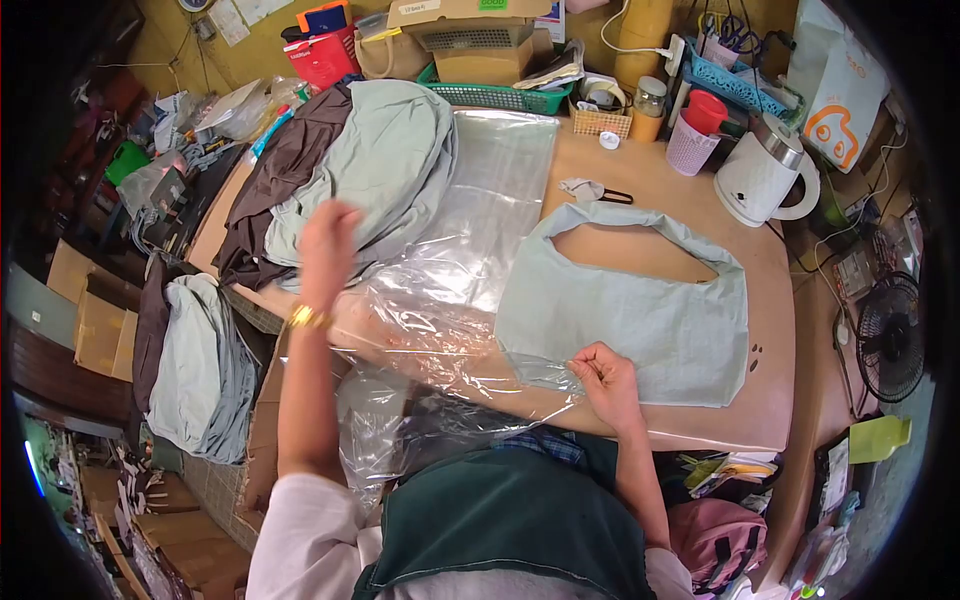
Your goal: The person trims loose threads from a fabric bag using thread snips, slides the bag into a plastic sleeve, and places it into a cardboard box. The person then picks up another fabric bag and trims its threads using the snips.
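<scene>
At one table, two hands, one grey bag

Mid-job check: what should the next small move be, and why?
Probably lower the left hand to the crumpled clear plastic and spread it: the right hand seems to pinch plastic at the flat light bag's lower edge, while the left is raised, blurred, and wrinkled film lies between them.

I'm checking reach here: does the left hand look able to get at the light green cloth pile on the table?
Probably yes: the left hand, though blurred, appears close to the light green cloth pile, with nothing visible blocking it.
</scene>
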`<state>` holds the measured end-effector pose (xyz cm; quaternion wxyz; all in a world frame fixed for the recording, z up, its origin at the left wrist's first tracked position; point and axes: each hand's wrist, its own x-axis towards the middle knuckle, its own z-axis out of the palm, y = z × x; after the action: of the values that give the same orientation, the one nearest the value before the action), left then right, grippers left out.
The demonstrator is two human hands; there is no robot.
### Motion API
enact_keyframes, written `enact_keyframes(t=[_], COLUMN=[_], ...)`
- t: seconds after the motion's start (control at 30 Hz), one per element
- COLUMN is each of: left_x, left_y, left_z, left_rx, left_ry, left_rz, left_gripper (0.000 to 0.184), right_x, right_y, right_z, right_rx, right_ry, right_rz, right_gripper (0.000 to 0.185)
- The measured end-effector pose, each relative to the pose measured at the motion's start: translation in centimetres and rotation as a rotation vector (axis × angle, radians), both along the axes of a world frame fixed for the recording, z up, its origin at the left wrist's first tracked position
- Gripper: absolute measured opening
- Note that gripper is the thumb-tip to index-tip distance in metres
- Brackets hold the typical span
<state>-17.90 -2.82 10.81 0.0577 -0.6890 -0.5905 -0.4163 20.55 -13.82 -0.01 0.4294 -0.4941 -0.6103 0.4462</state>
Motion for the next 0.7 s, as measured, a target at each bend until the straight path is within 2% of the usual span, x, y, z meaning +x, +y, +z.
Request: enact_keyframes(t=[0.03,0.07,0.1,0.17,0.2,0.27,0.33,0.4,0.43,0.47,0.5,0.6,0.63,0.7], left_x=[-1.5,-4.6,-8.1,-16.3,-17.4,-17.7,-15.9,-10.9,-8.9,-6.3,-5.1,-1.3,-1.1,-1.0], left_y=[-3.1,-5.8,-8.5,-13.7,-17.5,-20.3,-19.8,-16.8,-14.6,-12.3,-9.9,-4.0,-2.8,-1.1], left_z=[0.8,0.0,-0.6,-5.0,-6.6,-6.5,-2.5,-0.4,0.5,0.7,0.1,-2.7,-3.8,-5.8], left_rx=[-0.014,-0.057,-0.151,-0.416,-0.231,-0.035,-0.475,-0.038,0.032,0.022,0.009,-0.117,-0.112,-0.075], left_ry=[-0.038,-0.203,-0.022,0.372,0.761,1.147,0.007,0.060,0.187,0.024,-0.033,-0.054,-0.058,0.189], left_rz=[0.126,0.227,0.533,0.769,0.833,0.883,0.855,0.581,0.439,0.357,0.156,-0.037,-0.037,0.048], left_gripper=[0.009,0.012,0.015,0.019,0.019,0.021,0.024,0.024,0.018,0.014,0.012,0.018,0.018,0.017], right_x=[0.0,0.0,-0.1,-0.2,-0.2,-0.4,-0.7,-1.3,-1.5,-1.6,-1.8,-1.8,-1.8,-1.7], right_y=[0.0,0.0,0.0,-0.2,-0.3,-0.5,-1.1,-1.6,-1.7,-1.8,-2.0,-1.9,-2.0,-2.2], right_z=[0.0,0.0,0.1,1.1,1.5,1.5,1.9,2.9,3.0,3.0,2.9,1.0,0.8,0.5], right_rx=[-0.002,0.000,0.005,0.007,0.008,0.008,0.004,0.041,0.047,0.076,0.102,0.106,0.111,0.042], right_ry=[0.001,-0.003,-0.007,-0.034,-0.065,-0.048,-0.037,-0.048,-0.053,-0.061,-0.068,-0.084,-0.088,-0.002], right_rz=[0.007,0.002,-0.001,0.016,0.022,0.037,0.047,0.049,0.058,0.091,0.121,0.154,0.155,0.119], right_gripper=[0.009,0.009,0.008,0.008,0.008,0.007,0.006,0.005,0.005,0.008,0.011,0.010,0.010,0.009])
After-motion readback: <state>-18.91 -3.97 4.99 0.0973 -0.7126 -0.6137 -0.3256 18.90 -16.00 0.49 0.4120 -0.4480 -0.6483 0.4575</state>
